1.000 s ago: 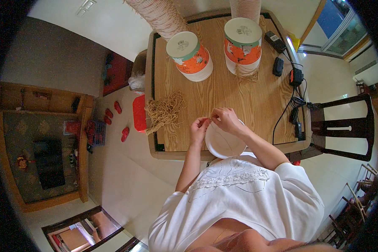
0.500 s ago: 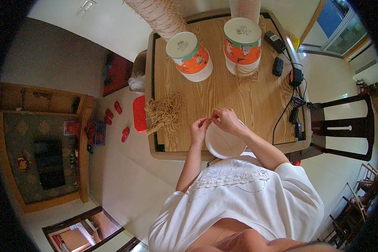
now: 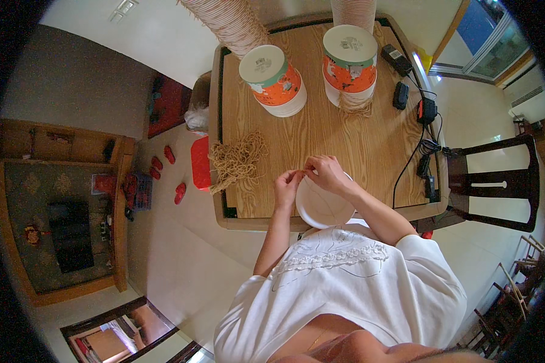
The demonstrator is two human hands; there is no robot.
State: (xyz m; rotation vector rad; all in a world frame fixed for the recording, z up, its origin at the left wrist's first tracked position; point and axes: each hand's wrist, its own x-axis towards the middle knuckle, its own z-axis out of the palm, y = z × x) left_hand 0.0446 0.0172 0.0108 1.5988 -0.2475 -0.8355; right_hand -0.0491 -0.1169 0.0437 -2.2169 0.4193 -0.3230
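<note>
A white paper cup is held at the near edge of the tabletop, just below frame centre, its open mouth turned up toward the camera. The left hand is pinched at the cup's upper-left rim; the right hand is curled over the top rim, fingers closed on it. A thin string seems to be held between the two hands at the rim, though it is too fine to be told for sure.

The step in hand is judged to be the fixing of a string handle to the cup's rim. For the next move, a steady grip on the cup and fine fingertip work at the rim would be called for, with the cup kept from being crushed.

A loose pile of tan strings lies left of the hands, near the tabletop's left edge. Two cup stacks with orange bands stand in the upper middle. Black chargers and cable lie at the right.
</note>
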